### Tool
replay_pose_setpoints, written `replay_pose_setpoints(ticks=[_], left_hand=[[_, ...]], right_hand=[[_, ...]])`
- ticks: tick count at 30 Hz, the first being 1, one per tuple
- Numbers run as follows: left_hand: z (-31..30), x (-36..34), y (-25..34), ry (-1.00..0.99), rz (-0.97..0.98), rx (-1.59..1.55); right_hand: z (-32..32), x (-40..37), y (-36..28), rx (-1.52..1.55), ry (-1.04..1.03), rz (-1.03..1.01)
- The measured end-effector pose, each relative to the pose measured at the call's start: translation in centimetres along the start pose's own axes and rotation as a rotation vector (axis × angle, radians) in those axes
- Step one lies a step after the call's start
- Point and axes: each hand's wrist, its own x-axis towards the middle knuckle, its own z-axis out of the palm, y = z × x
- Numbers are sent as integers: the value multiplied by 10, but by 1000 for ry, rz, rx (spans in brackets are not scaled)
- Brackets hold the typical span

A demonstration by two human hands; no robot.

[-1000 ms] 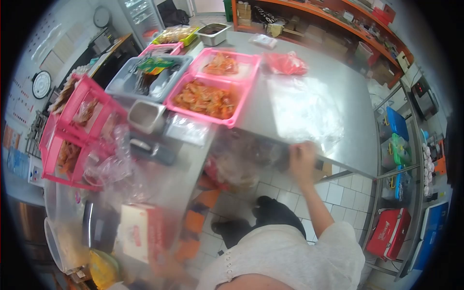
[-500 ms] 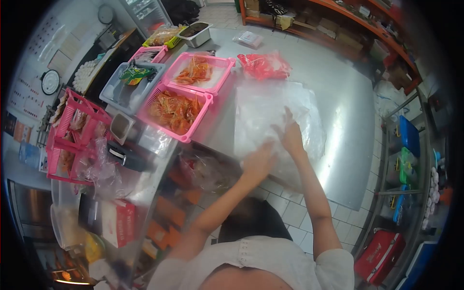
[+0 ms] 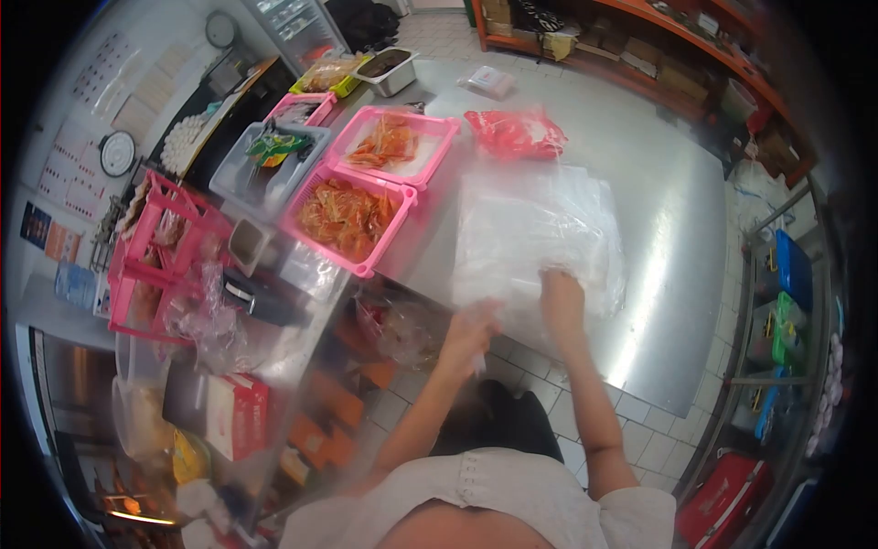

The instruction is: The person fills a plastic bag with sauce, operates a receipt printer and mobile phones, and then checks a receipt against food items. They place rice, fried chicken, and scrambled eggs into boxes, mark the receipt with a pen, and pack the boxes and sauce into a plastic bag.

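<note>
A stack of clear plastic bags (image 3: 530,215) lies flat on the metal table in front of me. My right hand (image 3: 562,297) is closed at the near edge of the stack, its fingers bent down on the plastic. My left hand (image 3: 471,334) is at the table's near edge, left of the right one. Its fingers are curled around a bit of clear plastic that shows below the palm. Beyond the stack lies a red-and-white plastic package (image 3: 517,134).
Left of the stack stand pink baskets with orange-brown food (image 3: 343,215), a grey-blue tub (image 3: 233,183) and a metal pan (image 3: 389,78). A stacked pink rack (image 3: 151,265) and a red-white box (image 3: 240,416) are farther left. A metal shelf rack (image 3: 768,366) stands on the right.
Both hands have drawn back toward my body from over the stack. The spread fingers of the right hand have closed on the plastic, and the left hand has curled around some plastic.
</note>
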Motion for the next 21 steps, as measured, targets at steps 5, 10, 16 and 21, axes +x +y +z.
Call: replay_pose_setpoints(ticks=[5,10,16,21], left_hand=[[-24,-101,-57,-415,-388,-61],[-52,-152,-78,7,-402,-346],[-68,-155,-70,645,452,-445],[-90,-216,-112,1003,524,93]], right_hand=[[13,-18,-42,480,-210,-172],[-7,-10,-73,444,-673,-181],[38,-105,-145,1059,-1461,-333],[59,-153,-191,1214,-1913,-111]])
